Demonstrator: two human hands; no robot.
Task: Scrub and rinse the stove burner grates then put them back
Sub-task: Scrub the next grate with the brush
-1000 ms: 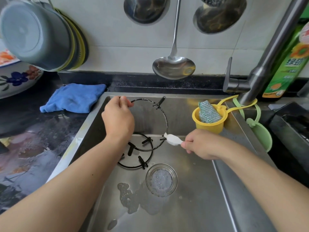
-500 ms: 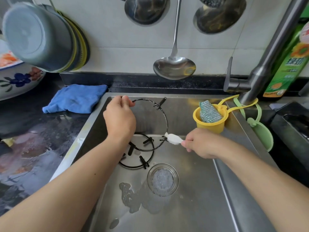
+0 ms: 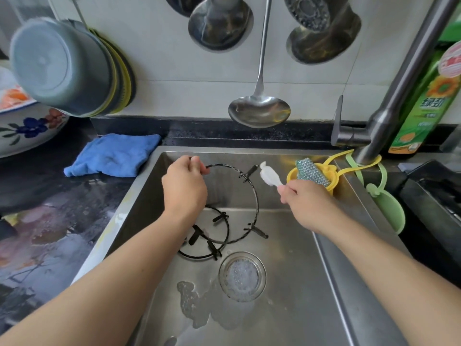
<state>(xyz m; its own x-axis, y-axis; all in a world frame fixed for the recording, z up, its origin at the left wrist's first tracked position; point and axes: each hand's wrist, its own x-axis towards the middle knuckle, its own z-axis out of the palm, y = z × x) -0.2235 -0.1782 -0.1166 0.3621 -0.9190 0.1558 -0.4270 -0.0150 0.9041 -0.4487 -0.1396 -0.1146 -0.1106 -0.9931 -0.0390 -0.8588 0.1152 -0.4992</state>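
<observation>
Two black wire burner grates are in the steel sink (image 3: 331, 290). My left hand (image 3: 184, 188) grips the top rim of the larger grate (image 3: 256, 203) and holds it upright against the sink's back wall. The smaller grate (image 3: 212, 236) lies flat on the sink floor below it, partly hidden by my left wrist. My right hand (image 3: 306, 201) holds a small white brush (image 3: 269, 176), its soapy head raised beside the upper right prong of the upright grate, close to it; contact cannot be told.
A yellow holder (image 3: 331, 181) with a scouring pad (image 3: 311, 171) and a green holder (image 3: 389, 211) hang from the faucet (image 3: 389, 113) at right. The drain strainer (image 3: 242, 275) lies in front. A blue cloth (image 3: 112, 156) lies on the wet dark counter (image 3: 47, 201). A ladle (image 3: 259, 111) hangs above.
My right hand has lifted the brush from the grate's lower right rim up to its upper right prong. My left hand still holds the grate upright.
</observation>
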